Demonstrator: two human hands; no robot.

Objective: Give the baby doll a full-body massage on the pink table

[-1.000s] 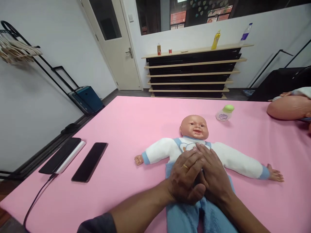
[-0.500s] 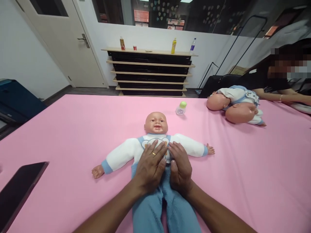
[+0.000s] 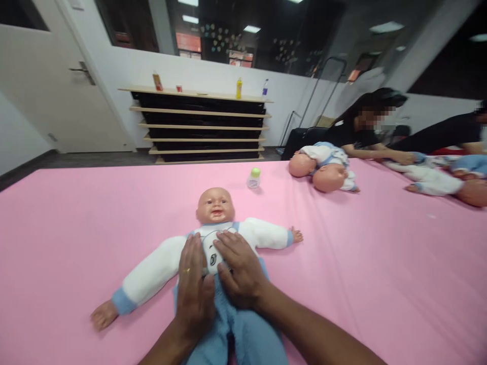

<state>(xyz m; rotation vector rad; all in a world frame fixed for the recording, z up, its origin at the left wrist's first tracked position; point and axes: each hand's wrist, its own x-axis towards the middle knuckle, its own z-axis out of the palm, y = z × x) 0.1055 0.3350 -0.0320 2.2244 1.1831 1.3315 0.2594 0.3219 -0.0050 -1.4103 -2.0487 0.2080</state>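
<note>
A baby doll [image 3: 216, 207] lies face up on the pink table cover [image 3: 342, 284], arms spread, in a white top with blue cuffs and blue trousers. My left hand [image 3: 195, 284], with a ring on one finger, rests along the left side of its torso, fingers stretched out. Across the right side of the chest lies my right hand [image 3: 241, 268], its fingers extended and flat. Between the two hands the printed front of the top shows. Neither hand grasps anything.
Beyond the doll's head stands a small bottle with a green cap [image 3: 254, 178]. More dolls [image 3: 329, 175] lie at the right, where two people lean over the table. A shelf rack [image 3: 201, 109] with bottles stands against the wall.
The camera has turned right, so the scene sits further left and a second person shows. My left hand has shifted to the torso's side; my right hand lies more across the chest.
</note>
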